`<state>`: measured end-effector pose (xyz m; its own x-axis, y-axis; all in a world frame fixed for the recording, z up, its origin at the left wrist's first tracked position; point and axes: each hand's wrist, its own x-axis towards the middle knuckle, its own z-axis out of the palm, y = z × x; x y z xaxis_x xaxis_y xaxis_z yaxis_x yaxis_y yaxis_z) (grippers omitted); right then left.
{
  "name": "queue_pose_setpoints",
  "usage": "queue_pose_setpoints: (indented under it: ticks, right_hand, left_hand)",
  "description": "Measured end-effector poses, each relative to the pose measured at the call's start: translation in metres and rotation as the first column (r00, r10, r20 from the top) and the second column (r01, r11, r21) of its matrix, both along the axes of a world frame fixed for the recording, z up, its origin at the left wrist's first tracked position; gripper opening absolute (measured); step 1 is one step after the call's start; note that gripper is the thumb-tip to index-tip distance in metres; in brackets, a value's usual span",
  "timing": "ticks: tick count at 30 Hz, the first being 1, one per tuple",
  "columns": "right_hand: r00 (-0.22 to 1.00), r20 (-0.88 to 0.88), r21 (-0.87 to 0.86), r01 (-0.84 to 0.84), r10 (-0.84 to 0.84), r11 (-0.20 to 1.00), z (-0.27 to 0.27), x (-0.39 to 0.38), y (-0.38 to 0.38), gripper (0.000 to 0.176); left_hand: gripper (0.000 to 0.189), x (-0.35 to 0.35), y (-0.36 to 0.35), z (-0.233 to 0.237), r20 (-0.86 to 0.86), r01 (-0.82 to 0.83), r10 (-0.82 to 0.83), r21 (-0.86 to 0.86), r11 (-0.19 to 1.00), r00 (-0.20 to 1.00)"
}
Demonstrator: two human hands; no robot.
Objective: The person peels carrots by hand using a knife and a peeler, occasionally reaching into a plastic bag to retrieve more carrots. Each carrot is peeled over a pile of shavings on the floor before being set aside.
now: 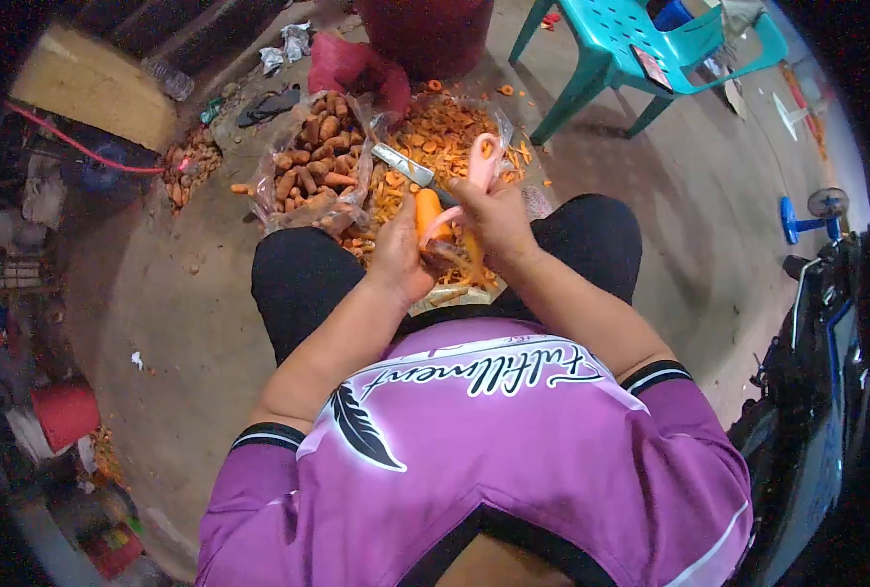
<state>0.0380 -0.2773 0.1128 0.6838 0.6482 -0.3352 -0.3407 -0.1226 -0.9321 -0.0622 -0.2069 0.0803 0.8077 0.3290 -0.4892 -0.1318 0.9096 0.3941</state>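
Note:
My left hand (401,256) is closed around a peeled orange carrot (431,211), held between my knees. My right hand (497,223) grips a pink peeler (483,161); its looped handle end sticks out above the fist and its curved pink head lies against the carrot. A flat, pale metal blade (403,164) points up and left just beyond both hands, its dark handle end partly hidden by my right hand. Below and beyond the hands spreads a heap of carrot peelings and cut pieces (445,132). Unpeeled brown carrots (315,147) fill a clear plastic bag to the left.
A large red tub (430,34) stands behind the peelings, with a red bag (352,68) beside it. At the upper right is a turquoise plastic chair (606,44). A dark motorbike (817,362) stands at the right edge. A cardboard box (92,88) is at upper left.

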Motion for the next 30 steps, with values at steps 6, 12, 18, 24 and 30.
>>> queue_pose_setpoints:
  ticks: [6,12,18,24,30]
  right_hand:
    - [0.907,0.379,-0.062,0.224,-0.185,0.973,-0.043,0.053,0.043,0.026]
    - [0.996,0.042,-0.099,0.087,-0.083,0.991,-0.02,0.044,0.019,0.028]
    - [0.999,0.032,0.043,0.03,-0.031,0.999,-0.021,0.0,0.002,0.031]
    - [0.922,0.309,-0.029,0.253,-0.232,0.967,-0.057,0.059,0.043,0.022]
    - [0.992,-0.086,0.086,0.096,-0.088,0.992,-0.014,0.023,0.013,0.025]
  left_hand:
    - [0.036,0.004,-0.012,0.007,-0.036,-0.005,0.007,0.068,0.998,0.999]
    - [0.034,0.001,0.001,0.024,-0.145,-0.078,0.081,0.027,0.997,0.986]
    - [0.034,0.002,-0.004,0.011,-0.217,-0.051,0.057,0.033,0.998,0.975]
    - [0.035,-0.002,-0.016,0.002,-0.14,0.107,-0.099,0.049,0.993,0.985]
    - [0.03,0.0,-0.007,0.025,-0.13,-0.027,0.027,-0.001,1.0,0.991]
